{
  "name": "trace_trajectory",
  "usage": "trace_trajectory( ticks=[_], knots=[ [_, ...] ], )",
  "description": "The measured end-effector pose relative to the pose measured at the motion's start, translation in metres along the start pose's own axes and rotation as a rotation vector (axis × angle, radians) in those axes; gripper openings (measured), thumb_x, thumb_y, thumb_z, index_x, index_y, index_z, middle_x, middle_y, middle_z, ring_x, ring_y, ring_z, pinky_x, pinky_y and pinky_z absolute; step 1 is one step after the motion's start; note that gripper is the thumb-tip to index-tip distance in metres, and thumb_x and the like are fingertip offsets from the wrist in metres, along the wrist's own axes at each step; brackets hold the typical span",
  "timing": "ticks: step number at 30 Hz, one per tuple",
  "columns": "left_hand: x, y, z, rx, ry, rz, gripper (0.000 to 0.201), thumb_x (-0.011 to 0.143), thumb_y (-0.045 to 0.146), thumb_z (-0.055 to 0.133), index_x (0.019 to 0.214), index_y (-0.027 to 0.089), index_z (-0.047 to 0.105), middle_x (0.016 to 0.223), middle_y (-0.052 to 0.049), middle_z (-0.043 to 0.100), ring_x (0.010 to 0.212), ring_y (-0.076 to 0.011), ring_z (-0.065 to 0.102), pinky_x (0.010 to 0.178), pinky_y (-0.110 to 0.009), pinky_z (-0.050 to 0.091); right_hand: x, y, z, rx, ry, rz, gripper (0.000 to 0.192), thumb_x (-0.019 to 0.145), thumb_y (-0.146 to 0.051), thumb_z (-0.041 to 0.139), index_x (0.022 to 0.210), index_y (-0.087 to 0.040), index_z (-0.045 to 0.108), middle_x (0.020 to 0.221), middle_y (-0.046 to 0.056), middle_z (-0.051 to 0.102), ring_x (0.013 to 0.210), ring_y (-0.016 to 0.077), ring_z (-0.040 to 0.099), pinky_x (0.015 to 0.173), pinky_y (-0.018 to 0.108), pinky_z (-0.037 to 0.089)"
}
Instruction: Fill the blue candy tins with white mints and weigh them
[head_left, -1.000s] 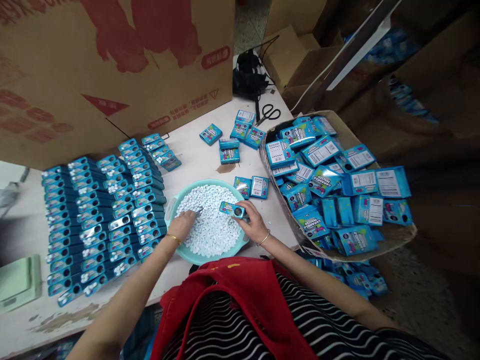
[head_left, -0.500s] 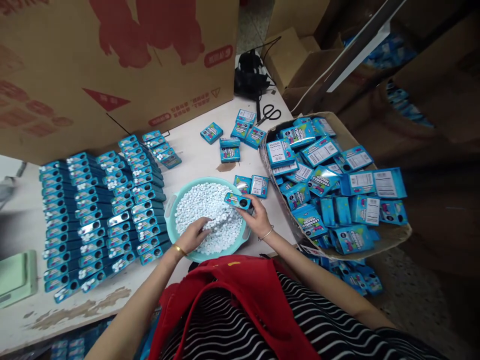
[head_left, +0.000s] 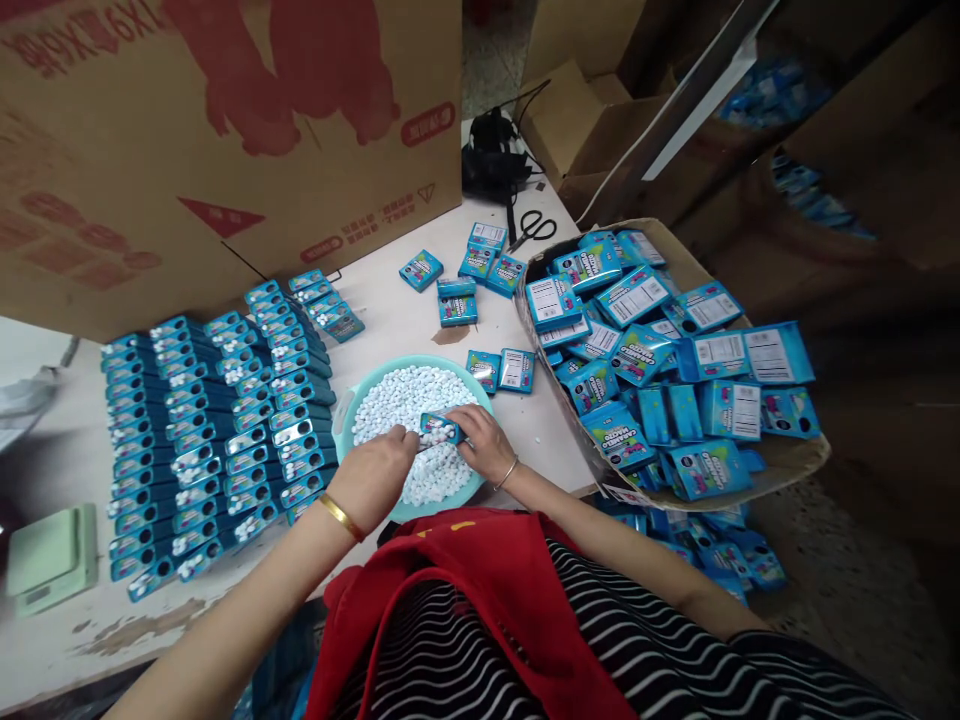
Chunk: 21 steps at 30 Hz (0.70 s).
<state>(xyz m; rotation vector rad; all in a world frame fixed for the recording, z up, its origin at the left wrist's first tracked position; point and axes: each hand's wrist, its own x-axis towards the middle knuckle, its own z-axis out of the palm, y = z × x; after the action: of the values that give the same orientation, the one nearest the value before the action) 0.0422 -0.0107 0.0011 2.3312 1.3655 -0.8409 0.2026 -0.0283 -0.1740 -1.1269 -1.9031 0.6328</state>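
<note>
Over a mint-green basin full of small white candies, my two hands meet. My right hand is closed around a small blue candy box, tilted with its end toward my left hand. White candies show at that end of the box. My left hand is closed on a small scoop, its tip against the box; most of the scoop is hidden by fingers and candies.
Rows of upright blue boxes, many topped with candies, stand on the left by a pale green scale. A carton heaped with boxes is at the right. Scissors and loose boxes lie behind the basin. A large cardboard box stands behind.
My right hand has lowered the blue box from the basin's right rim toward its middle. My left hand has moved up and turned, bringing the scoop to the box's end.
</note>
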Motion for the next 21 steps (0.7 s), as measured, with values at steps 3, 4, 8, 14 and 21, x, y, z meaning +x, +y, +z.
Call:
trace_trajectory(
  ticks=[3, 4, 8, 14, 21],
  knots=[
    [-0.004, 0.018, -0.013, 0.098, 0.013, -0.015, 0.034, 0.089, 0.004, 0.028, 0.106, 0.013, 0.056, 0.103, -0.013, 0.057, 0.086, -0.0244, 0.064, 0.064, -0.034, 0.051, 0.000, 0.000, 0.002, -0.002, -0.004, 0.009, 0.053, 0.069, -0.002, 0.045, 0.119, -0.019, 0.053, 0.109, 0.012, 0.058, 0.105, 0.0266, 0.052, 0.092, 0.046, 0.048],
    [-0.006, 0.020, -0.015, 0.103, 0.030, -0.012, 0.035, 0.089, 0.004, 0.028, 0.107, 0.014, 0.057, 0.106, -0.013, 0.056, 0.086, -0.0242, 0.064, 0.063, -0.033, 0.051, -0.001, 0.001, 0.003, 0.004, -0.002, 0.014, 0.053, 0.069, -0.002, 0.045, 0.119, -0.019, 0.052, 0.110, 0.011, 0.058, 0.106, 0.0265, 0.052, 0.093, 0.046, 0.048],
    [-0.008, -0.004, 0.000, 0.003, 0.141, -0.035, 0.035, 0.091, 0.010, 0.032, 0.118, 0.020, 0.051, 0.114, -0.011, 0.054, 0.084, -0.0202, 0.064, 0.065, -0.031, 0.050, -0.002, 0.006, 0.002, 0.058, 0.025, 0.050, 0.052, 0.070, -0.003, 0.045, 0.119, -0.020, 0.052, 0.111, 0.011, 0.058, 0.107, 0.0257, 0.053, 0.094, 0.045, 0.048],
    [0.013, -0.069, 0.087, -0.231, -0.016, -0.152, 0.023, 0.088, 0.016, 0.039, 0.105, 0.015, 0.053, 0.108, -0.012, 0.059, 0.092, -0.0232, 0.063, 0.077, -0.034, 0.048, 0.000, 0.018, -0.012, 0.119, 0.094, 0.166, 0.039, 0.080, -0.012, 0.052, 0.118, -0.022, 0.052, 0.112, 0.011, 0.058, 0.108, 0.0252, 0.055, 0.094, 0.044, 0.048],
    [0.086, -0.029, 0.170, -0.459, 0.023, -0.058, 0.027, 0.087, 0.017, 0.041, 0.112, 0.017, 0.051, 0.115, -0.013, 0.060, 0.101, -0.0224, 0.060, 0.088, -0.036, 0.046, 0.008, 0.019, -0.022, 0.154, 0.123, 0.252, 0.030, 0.084, -0.025, 0.059, 0.114, -0.022, 0.054, 0.109, 0.010, 0.060, 0.105, 0.0250, 0.057, 0.091, 0.042, 0.049]
  ],
)
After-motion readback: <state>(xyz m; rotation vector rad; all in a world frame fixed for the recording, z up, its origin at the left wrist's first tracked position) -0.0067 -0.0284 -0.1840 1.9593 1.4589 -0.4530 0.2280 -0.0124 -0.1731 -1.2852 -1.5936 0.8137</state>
